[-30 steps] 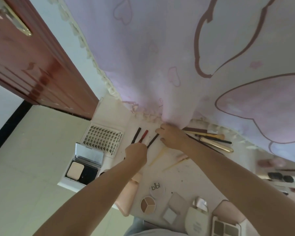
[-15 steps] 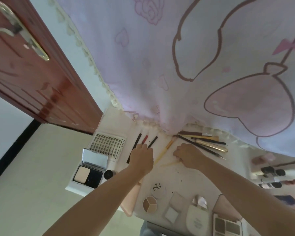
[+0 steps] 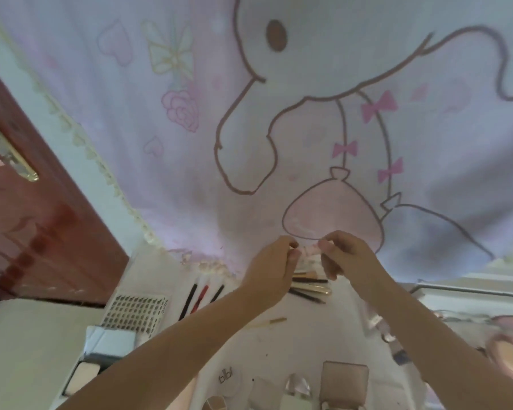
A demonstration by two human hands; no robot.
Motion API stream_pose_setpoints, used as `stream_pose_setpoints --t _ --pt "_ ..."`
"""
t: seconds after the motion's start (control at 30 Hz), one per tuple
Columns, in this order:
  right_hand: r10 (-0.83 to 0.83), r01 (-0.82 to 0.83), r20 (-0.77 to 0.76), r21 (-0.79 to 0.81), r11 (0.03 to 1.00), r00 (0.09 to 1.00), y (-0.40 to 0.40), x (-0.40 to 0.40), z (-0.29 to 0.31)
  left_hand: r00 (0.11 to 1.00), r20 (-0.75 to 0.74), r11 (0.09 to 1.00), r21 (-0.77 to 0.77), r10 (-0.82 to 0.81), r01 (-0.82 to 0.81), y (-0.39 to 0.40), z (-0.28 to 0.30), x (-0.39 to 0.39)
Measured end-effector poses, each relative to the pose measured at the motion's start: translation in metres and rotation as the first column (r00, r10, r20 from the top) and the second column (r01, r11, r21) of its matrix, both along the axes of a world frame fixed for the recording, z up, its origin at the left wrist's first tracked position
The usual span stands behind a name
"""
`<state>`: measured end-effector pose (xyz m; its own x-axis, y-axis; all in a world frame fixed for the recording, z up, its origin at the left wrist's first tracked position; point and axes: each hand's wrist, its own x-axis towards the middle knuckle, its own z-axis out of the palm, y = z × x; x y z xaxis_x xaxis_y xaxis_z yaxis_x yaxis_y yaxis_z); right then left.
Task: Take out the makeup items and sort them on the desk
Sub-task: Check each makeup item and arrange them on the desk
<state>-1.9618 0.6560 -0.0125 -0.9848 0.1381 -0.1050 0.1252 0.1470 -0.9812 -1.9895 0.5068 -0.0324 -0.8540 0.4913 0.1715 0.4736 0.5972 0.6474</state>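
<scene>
Above the far middle of the worktop (image 3: 282, 344), raised clear of the sorted rows. Risk of a drop: small pale item (image 3: 308, 252), too blurred to name, held only by fingertips, could slip onto the pencils (image 3: 200, 295) and brushes (image 3: 308, 287) below and scatter them. Left hand (image 3: 271, 269) pinching its left end, fingers curled. Right hand (image 3: 348, 255) pinching the right end likewise, close together.

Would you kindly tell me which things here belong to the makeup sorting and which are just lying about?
Job: left hand and right hand pinching a small pale item; three pencils; brushes; lash tray; desk.
Lying about: curtain; door.
</scene>
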Motion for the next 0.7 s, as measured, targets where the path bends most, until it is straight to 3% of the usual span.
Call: stream_pose_setpoints --t 0.17,0.37,0.4,0.47,0.53,0.6,0.7 --pt "0.003 0.013 -0.152 0.101 0.995 0.988 0.025 0.023 0.033 0.98 -0.16 0.993 0.007 -0.117 0.119 0.021 0.039 0.007" --pt "-0.023 0.063 -0.256 0.151 0.987 0.966 0.04 0.045 0.049 0.982 -0.094 0.979 0.104 -0.165 0.175 0.034 0.06 0.018" --pt "-0.143 0.174 -0.264 0.096 0.98 0.954 0.051 0.046 0.049 0.987 -0.067 0.981 0.125 -0.144 0.151 0.031 0.058 0.016" --pt "-0.467 0.428 -0.256 -0.193 0.883 0.847 0.091 0.048 0.052 1.0 -0.02 0.972 0.232 -0.014 0.018 0.019 0.053 0.003" --pt "-0.582 0.495 -0.24 -0.338 0.8 0.777 0.129 0.052 0.052 0.998 0.015 0.966 0.249 0.068 -0.07 0.005 0.045 -0.011" --pt "-0.515 0.446 -0.257 -0.282 0.849 0.818 0.131 0.051 0.046 0.999 0.037 0.982 0.189 0.023 -0.029 0.004 0.036 -0.016" --pt "-0.299 0.3 -0.297 -0.042 0.953 0.907 0.097 0.042 0.034 0.996 0.038 0.983 0.168 -0.081 0.074 0.025 0.034 -0.009"
